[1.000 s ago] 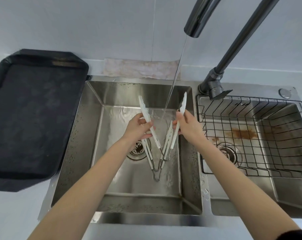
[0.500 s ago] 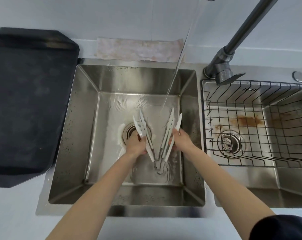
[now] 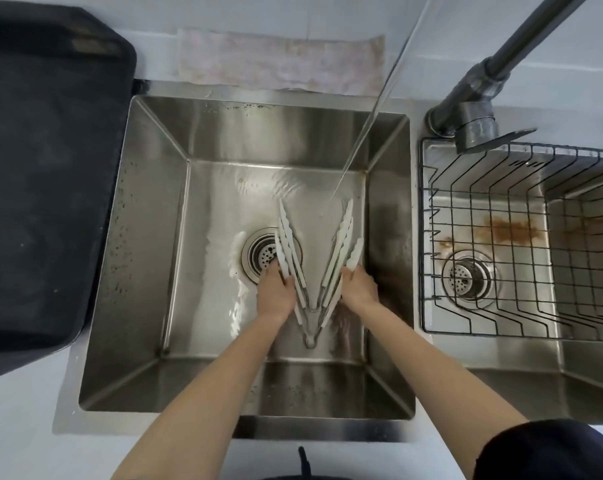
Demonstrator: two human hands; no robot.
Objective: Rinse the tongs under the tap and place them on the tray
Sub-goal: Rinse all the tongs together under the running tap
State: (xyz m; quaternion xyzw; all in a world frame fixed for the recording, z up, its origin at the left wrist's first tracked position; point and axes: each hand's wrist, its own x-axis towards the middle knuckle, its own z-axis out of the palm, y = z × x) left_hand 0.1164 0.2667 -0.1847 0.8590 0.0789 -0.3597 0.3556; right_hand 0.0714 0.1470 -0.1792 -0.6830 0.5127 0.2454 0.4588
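The tongs (image 3: 314, 268) are held low in the left sink (image 3: 154, 237), spread in a V, tips far, joint near. One side is gripped by the left hand (image 3: 274, 294), the other by the right hand (image 3: 359, 291). The tray (image 3: 51, 168) lies on the counter (image 3: 23, 427), far left; the left hand is judged nearer.

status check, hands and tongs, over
Left hand and right hand each gripping tongs, low in sink. Stream lands beside tips. Tray unobstructed.

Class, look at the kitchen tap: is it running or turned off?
Running. A water stream falls slantwise into the left sink, landing just beyond the tongs, and the basin floor ripples.
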